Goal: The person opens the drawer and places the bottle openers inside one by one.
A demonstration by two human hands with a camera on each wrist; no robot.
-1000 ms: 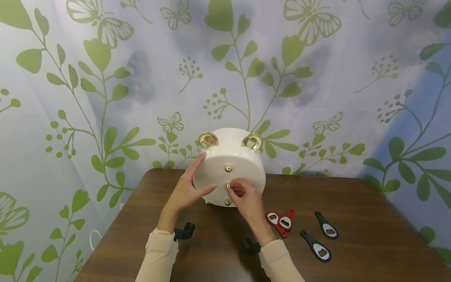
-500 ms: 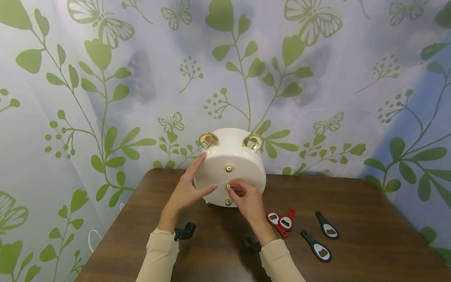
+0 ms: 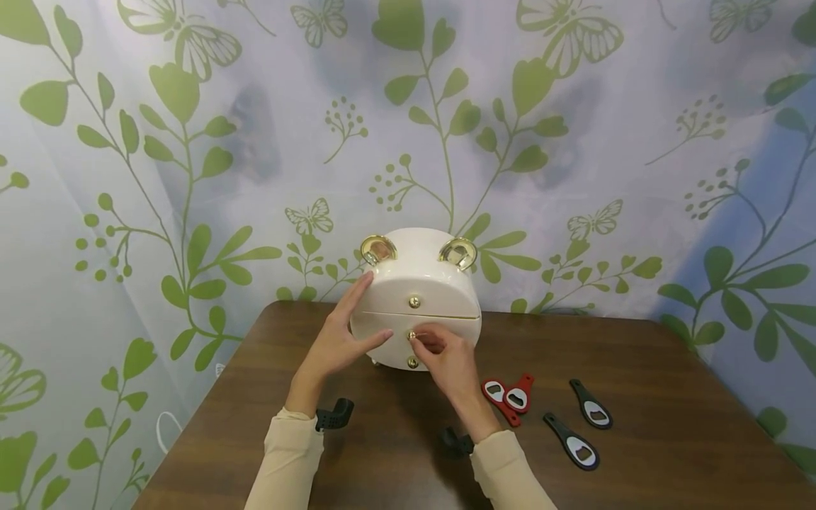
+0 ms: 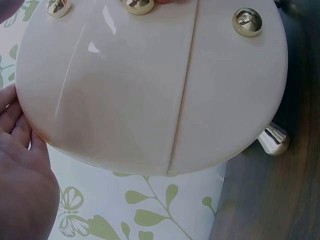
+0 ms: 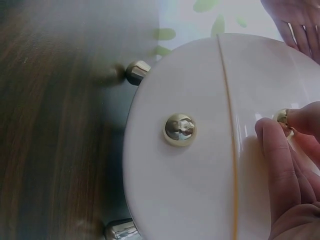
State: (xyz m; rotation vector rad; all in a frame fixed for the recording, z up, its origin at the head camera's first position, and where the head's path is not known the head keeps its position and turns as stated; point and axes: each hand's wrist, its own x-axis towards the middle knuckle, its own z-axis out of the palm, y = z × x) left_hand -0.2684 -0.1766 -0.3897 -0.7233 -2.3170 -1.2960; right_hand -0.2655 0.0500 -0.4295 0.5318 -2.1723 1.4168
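Observation:
A glossy white round drawer box (image 3: 417,255) with two gold ears stands on the table, its face split into three drawers. Each drawer front has a round gold knob, the top one (image 3: 414,302) and bottom one (image 3: 412,363) both uncovered. My right hand (image 3: 449,358) pinches the middle knob (image 5: 282,118) between thumb and fingers. A line of gap shows along the upper edge of the middle drawer (image 4: 125,95), which stands slightly out. My left hand (image 3: 333,343) rests with extended fingers against the box's left side, thumb pointing across the front. Gold feet (image 4: 274,139) hold up the box.
Two red bottle openers (image 3: 518,397) lie crossed to the right of the box. Further right are two dark bottle openers (image 3: 576,448) on the brown wooden table (image 3: 669,397). Behind the box hangs a leaf-and-butterfly patterned cloth (image 3: 268,177).
The middle drawer has come slightly forward, and a gap has appeared below the top drawer. My right hand keeps its pinch on the knob; the left hand stays at the side.

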